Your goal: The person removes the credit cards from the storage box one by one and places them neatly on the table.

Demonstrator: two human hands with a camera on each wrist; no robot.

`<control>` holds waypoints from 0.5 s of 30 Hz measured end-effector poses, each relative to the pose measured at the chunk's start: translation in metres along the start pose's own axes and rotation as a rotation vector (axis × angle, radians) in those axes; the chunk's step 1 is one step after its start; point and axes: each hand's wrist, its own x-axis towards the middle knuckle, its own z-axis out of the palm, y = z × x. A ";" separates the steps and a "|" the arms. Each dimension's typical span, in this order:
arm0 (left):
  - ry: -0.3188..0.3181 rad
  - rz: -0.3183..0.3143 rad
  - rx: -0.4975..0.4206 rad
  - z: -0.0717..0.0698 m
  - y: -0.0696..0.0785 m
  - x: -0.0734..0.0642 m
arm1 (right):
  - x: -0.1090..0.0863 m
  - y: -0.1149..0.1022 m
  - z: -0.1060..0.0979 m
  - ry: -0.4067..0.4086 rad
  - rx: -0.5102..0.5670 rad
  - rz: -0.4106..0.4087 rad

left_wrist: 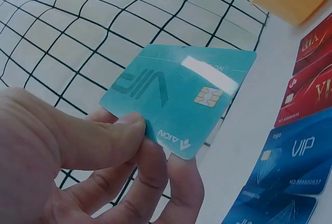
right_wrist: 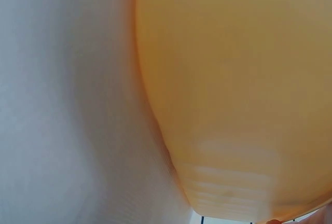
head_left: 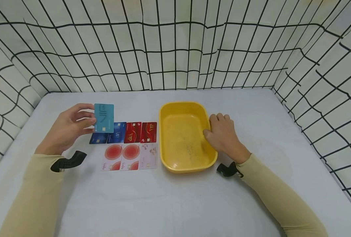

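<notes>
My left hand (head_left: 70,126) pinches a teal VIP card (head_left: 104,118) between thumb and fingers, held up over the far-left end of a card layout. In the left wrist view the card's gold chip and AION print face the camera. Below it lie two blue cards (head_left: 117,132), the left one partly covered in the head view. Two red VIP cards (head_left: 133,132) continue that row. Nearer sits a row of pale cards, two with red circles (head_left: 131,152) and one pale pink (head_left: 148,156). My right hand (head_left: 224,135) grips the right rim of a yellow tray (head_left: 188,168).
The cards and tray rest on a white tabletop (head_left: 175,204). Behind and along both sides stands a white backdrop with a black grid (head_left: 175,52). The tray's left wall is close beside the right-hand cards. Black wrist devices (head_left: 68,162) show on both sleeves.
</notes>
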 end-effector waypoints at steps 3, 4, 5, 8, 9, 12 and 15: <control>0.014 -0.043 -0.006 -0.005 -0.008 0.001 | 0.000 0.000 0.000 -0.003 0.002 -0.001; 0.018 -0.056 -0.006 -0.007 -0.011 0.001 | 0.000 0.000 0.000 -0.002 0.003 -0.002; 0.018 -0.070 -0.012 -0.009 -0.014 0.002 | 0.000 0.000 0.000 -0.002 0.003 -0.002; 0.022 -0.109 -0.021 -0.014 -0.022 0.003 | 0.000 0.000 0.000 0.000 0.002 0.000; 0.022 -0.121 -0.024 -0.016 -0.025 0.003 | 0.000 0.000 0.000 0.000 0.002 0.001; 0.018 -0.158 -0.026 -0.020 -0.032 0.004 | 0.000 0.000 0.000 -0.003 -0.001 0.006; 0.008 -0.189 -0.022 -0.024 -0.039 0.004 | 0.000 0.000 0.000 -0.004 -0.002 0.006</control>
